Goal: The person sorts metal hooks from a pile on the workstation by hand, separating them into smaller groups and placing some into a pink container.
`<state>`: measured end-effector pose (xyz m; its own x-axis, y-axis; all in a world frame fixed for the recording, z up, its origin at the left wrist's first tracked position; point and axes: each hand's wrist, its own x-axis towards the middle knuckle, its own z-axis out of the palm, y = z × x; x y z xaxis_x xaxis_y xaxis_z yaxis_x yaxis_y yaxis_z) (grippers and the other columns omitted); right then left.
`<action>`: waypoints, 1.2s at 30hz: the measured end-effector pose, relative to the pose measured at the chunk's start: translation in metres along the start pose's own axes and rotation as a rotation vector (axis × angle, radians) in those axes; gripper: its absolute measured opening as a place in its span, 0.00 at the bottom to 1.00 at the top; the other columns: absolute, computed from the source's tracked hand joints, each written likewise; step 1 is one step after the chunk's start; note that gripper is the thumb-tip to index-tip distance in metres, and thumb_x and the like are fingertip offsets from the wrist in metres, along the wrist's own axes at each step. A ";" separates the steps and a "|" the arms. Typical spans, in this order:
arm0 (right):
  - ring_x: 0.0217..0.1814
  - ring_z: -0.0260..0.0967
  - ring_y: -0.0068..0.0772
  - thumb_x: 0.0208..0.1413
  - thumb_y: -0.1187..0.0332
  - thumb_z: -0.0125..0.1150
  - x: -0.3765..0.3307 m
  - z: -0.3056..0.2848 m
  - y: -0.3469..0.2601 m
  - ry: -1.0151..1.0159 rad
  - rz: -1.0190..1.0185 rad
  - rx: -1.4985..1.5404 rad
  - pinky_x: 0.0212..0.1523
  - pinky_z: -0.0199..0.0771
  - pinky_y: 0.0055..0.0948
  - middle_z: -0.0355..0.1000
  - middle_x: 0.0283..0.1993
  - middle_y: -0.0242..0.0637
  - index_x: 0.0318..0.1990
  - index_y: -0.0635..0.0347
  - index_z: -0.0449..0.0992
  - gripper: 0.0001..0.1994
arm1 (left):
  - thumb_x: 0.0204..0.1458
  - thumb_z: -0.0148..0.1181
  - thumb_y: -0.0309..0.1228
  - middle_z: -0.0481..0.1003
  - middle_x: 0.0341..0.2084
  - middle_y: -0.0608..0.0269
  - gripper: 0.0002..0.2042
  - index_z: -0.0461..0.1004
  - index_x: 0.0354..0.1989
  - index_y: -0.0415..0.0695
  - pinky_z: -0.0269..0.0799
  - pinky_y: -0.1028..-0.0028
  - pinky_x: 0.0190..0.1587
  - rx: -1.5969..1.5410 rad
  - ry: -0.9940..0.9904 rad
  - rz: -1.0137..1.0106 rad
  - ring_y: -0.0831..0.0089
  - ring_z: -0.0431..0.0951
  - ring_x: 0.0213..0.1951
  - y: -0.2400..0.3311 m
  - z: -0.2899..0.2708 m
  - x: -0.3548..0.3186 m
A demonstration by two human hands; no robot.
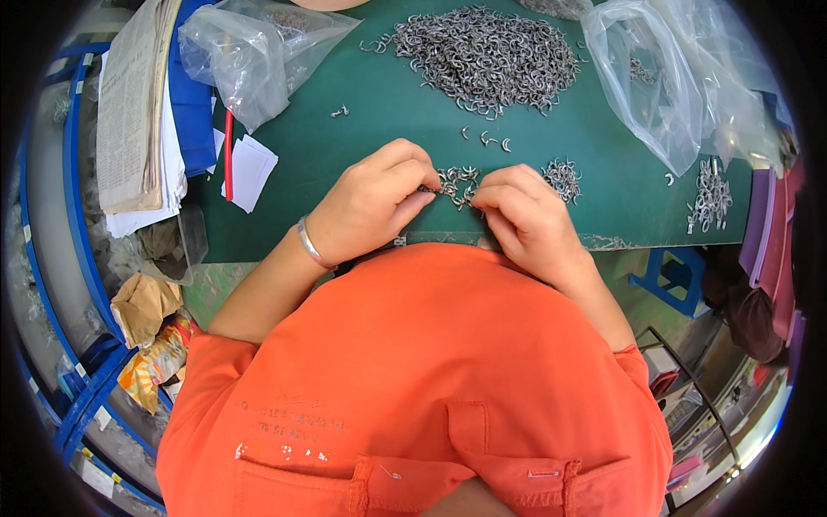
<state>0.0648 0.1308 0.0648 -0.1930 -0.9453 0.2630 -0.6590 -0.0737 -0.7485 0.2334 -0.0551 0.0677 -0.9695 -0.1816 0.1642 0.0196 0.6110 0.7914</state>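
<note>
A small heap of curved grey metal pieces (pixel 458 183) lies near the front of the green table, between my hands. My left hand (pixel 370 202), with a silver bracelet on its wrist, is closed in a pinch at the heap's left side. Dark metal bits show at its fingertips, too small to make out fully. On the heap's right side, my right hand (pixel 530 215) has its thumb and fingers pressed together. What it holds, if anything, is hidden by the fingers. Another little pile of curved pieces (pixel 562 179) sits just beyond my right hand.
A large mound of curved metal pieces (pixel 487 60) covers the table's far middle. Clear plastic bags (pixel 642 82) stand at the far right, with another bag (pixel 258 65) at far left. Shiny metal parts (pixel 711 198) lie at right. A red pen (pixel 228 159) and newspapers (pixel 133 121) are left.
</note>
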 end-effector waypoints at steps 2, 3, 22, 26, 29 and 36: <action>0.43 0.72 0.45 0.47 0.79 0.68 0.000 -0.004 -0.003 -0.009 0.080 0.009 0.43 0.76 0.38 0.72 0.45 0.40 0.44 0.62 0.78 0.15 | 0.46 0.70 0.19 0.73 0.40 0.59 0.15 0.76 0.43 0.41 0.75 0.72 0.36 -0.024 -0.006 -0.090 0.68 0.76 0.33 0.007 -0.005 -0.001; 0.43 0.72 0.47 0.47 0.78 0.68 0.002 -0.007 -0.011 -0.026 0.151 0.004 0.43 0.76 0.38 0.71 0.46 0.41 0.46 0.62 0.77 0.16 | 0.46 0.70 0.19 0.73 0.41 0.59 0.16 0.76 0.44 0.41 0.75 0.72 0.36 -0.027 -0.013 -0.161 0.69 0.76 0.33 0.016 -0.009 -0.002; 0.38 0.73 0.45 0.49 0.81 0.64 0.024 -0.010 0.012 0.303 0.083 -0.214 0.38 0.73 0.40 0.75 0.34 0.38 0.36 0.60 0.76 0.08 | 0.51 0.65 0.17 0.74 0.38 0.58 0.11 0.77 0.43 0.39 0.75 0.72 0.37 0.063 0.141 -0.055 0.66 0.78 0.34 0.007 0.007 0.023; 0.39 0.72 0.40 0.47 0.76 0.66 0.036 0.002 0.018 0.246 0.028 -0.327 0.39 0.67 0.40 0.75 0.33 0.32 0.35 0.54 0.76 0.08 | 0.48 0.65 0.17 0.73 0.36 0.56 0.08 0.77 0.37 0.39 0.75 0.66 0.40 0.167 0.204 0.033 0.56 0.77 0.38 0.000 0.021 0.051; 0.38 0.71 0.40 0.46 0.78 0.65 0.035 0.004 0.018 0.254 0.009 -0.363 0.38 0.66 0.40 0.74 0.33 0.31 0.33 0.54 0.75 0.08 | 0.47 0.65 0.16 0.73 0.34 0.56 0.07 0.74 0.32 0.39 0.75 0.64 0.39 0.217 0.175 0.053 0.56 0.77 0.37 -0.013 0.026 0.055; 0.38 0.73 0.42 0.44 0.81 0.64 0.023 0.012 0.002 0.253 -0.043 -0.089 0.40 0.70 0.38 0.74 0.36 0.37 0.34 0.58 0.73 0.10 | 0.47 0.64 0.15 0.73 0.34 0.56 0.08 0.73 0.32 0.39 0.74 0.65 0.38 0.081 0.205 0.055 0.56 0.76 0.36 -0.014 0.020 0.046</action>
<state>0.0676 0.1051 0.0615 -0.3314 -0.8316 0.4456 -0.7295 -0.0736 -0.6800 0.1831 -0.0564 0.0524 -0.8974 -0.2945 0.3286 0.0430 0.6828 0.7293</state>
